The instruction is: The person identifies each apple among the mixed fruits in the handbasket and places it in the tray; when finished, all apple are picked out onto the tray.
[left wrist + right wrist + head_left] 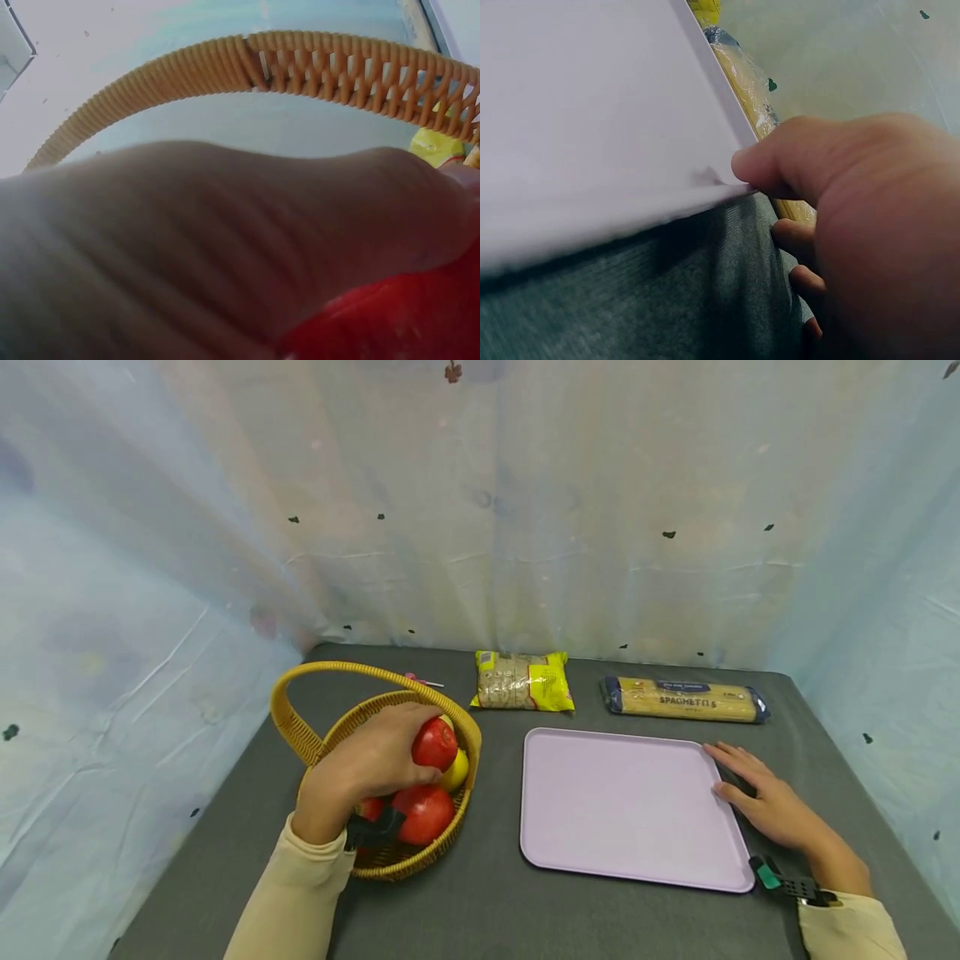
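Observation:
My left hand (371, 747) reaches under the arched handle of a yellow-brown wicker basket (420, 862) and holds a red apple (435, 745) between thumb and fingers. Below that apple lies a larger round red fruit (423, 816), with a yellow fruit (456, 770) beside it. More red shows under the wrist, partly hidden. In the left wrist view, the hand covers much of the red fruit (397, 315). My right hand (772, 802) rests at the right edge of a pale purple tray (630, 806), fingers extended, thumb on the rim (731, 187).
Behind the tray lie a yellow bag of pale dry food (521, 682) and a pack of spaghetti (684, 700). A small pink-handled item (423, 680) shows partly behind the basket handle. Pale curtains (495, 527) hang at the back and sides of the dark grey table (495, 910).

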A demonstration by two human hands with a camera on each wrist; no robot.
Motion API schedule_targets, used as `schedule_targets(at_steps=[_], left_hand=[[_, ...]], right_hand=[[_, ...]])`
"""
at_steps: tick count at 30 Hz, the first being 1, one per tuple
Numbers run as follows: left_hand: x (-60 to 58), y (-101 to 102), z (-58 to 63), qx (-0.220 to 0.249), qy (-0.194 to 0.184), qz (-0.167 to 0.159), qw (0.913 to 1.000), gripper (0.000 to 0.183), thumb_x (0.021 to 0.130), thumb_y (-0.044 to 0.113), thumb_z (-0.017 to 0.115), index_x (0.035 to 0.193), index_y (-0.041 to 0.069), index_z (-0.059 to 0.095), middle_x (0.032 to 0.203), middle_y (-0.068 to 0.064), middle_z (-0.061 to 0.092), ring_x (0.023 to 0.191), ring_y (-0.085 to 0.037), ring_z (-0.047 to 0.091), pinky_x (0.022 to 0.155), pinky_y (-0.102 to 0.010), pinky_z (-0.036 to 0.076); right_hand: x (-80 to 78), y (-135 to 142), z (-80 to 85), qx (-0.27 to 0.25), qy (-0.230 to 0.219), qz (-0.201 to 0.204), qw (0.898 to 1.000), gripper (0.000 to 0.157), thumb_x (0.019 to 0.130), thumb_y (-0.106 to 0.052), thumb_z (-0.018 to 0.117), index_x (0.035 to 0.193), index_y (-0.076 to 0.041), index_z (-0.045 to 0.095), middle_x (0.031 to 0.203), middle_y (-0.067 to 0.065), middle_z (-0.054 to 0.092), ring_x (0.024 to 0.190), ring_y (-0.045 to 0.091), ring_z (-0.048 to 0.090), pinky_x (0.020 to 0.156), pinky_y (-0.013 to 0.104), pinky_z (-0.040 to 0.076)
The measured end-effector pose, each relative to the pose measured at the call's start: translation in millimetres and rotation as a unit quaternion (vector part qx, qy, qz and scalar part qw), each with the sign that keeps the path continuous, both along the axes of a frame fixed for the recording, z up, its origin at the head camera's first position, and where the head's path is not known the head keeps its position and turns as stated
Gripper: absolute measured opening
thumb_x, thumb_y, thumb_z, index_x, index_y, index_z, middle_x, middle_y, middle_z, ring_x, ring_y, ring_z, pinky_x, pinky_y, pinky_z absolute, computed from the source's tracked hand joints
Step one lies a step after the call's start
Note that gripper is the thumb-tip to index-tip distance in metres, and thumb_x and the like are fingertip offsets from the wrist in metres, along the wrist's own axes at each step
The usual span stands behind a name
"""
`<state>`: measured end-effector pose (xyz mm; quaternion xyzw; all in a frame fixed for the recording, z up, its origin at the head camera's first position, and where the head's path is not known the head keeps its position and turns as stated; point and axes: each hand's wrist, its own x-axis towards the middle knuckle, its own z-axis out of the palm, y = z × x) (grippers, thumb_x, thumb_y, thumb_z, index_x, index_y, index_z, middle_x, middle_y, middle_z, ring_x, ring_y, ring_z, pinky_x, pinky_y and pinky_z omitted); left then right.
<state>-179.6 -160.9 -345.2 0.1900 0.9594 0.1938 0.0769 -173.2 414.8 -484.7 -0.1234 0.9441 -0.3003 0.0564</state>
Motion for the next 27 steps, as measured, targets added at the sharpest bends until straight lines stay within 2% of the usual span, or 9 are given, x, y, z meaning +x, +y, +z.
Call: schedule_targets(at_steps=[6,10,14,18,20,23,27], left_hand=[[4.0,-10.2,7.1,0.008,0.017,0.002,0.9998,0.083,0.087,0.03,0.093,0.158,0.008,0.056,0.151,-0.012,0.064,0.132,-0.034,0.064,0.106,-0.058,0.059],[11.1,-19.2,16.5,0.032,0.018,0.0,0.9993,0.084,0.087,0.031,0.093,0.158,0.009,0.056,0.151,-0.012,0.064,0.127,-0.032,0.065,0.1,-0.055,0.062],[22.3,-28.7,28.2,0.058,0.016,-0.016,0.9981,0.084,0.086,0.031,0.095,0.158,0.011,0.056,0.15,-0.006,0.065,0.121,-0.027,0.067,0.094,-0.047,0.063],[34.4,-36.4,37.2,0.087,0.024,-0.056,0.9943,0.08,0.084,0.032,0.096,0.153,0.016,0.061,0.141,0.001,0.07,0.118,-0.02,0.068,0.092,-0.041,0.063],[40.6,-38.9,40.6,0.109,0.032,-0.082,0.9902,0.078,0.083,0.033,0.097,0.151,0.02,0.062,0.138,0.006,0.07,0.118,-0.017,0.068,0.091,-0.039,0.064],[47.8,-39.7,44.4,0.148,0.045,-0.131,0.9793,0.076,0.082,0.032,0.099,0.149,0.025,0.063,0.14,0.011,0.069,0.122,-0.014,0.067,0.092,-0.035,0.065],[51.8,-34.6,46.4,0.206,0.067,-0.209,0.9536,0.077,0.082,0.026,0.1,0.15,0.022,0.063,0.145,0.007,0.068,0.128,-0.016,0.065,0.094,-0.035,0.065]], right_hand=[[-1.1,-0.5,0.6,-0.001,0.007,0.003,1.0,0.066,0.112,-0.025,0.062,0.171,-0.008,0.035,0.172,0.038,0.026,0.157,0.068,0.016,0.111,0.093,0.018],[-1.5,-0.5,0.5,-0.001,0.01,0.004,1.0,0.066,0.112,-0.023,0.062,0.171,-0.008,0.035,0.172,0.038,0.026,0.157,0.069,0.017,0.11,0.093,0.019],[-2.0,-0.3,0.1,-0.007,0.012,0.007,1.0,0.066,0.112,-0.023,0.062,0.171,-0.009,0.036,0.172,0.038,0.027,0.156,0.069,0.017,0.11,0.094,0.019],[-1.5,0.6,-1.1,-0.01,0.011,0.008,1.0,0.066,0.112,-0.024,0.061,0.171,-0.009,0.035,0.172,0.038,0.025,0.157,0.069,0.016,0.11,0.094,0.017],[-1.4,0.8,-0.9,-0.009,0.008,0.005,1.0,0.066,0.113,-0.025,0.061,0.171,-0.009,0.035,0.173,0.038,0.025,0.156,0.069,0.015,0.109,0.094,0.017],[-1.7,0.9,0.0,-0.006,0.001,0.002,1.0,0.067,0.113,-0.028,0.06,0.172,-0.01,0.033,0.174,0.037,0.023,0.157,0.069,0.014,0.109,0.095,0.016],[-1.4,0.7,0.3,-0.007,-0.002,0.002,1.0,0.067,0.113,-0.029,0.06,0.172,-0.01,0.033,0.174,0.037,0.023,0.158,0.069,0.013,0.11,0.095,0.015]])
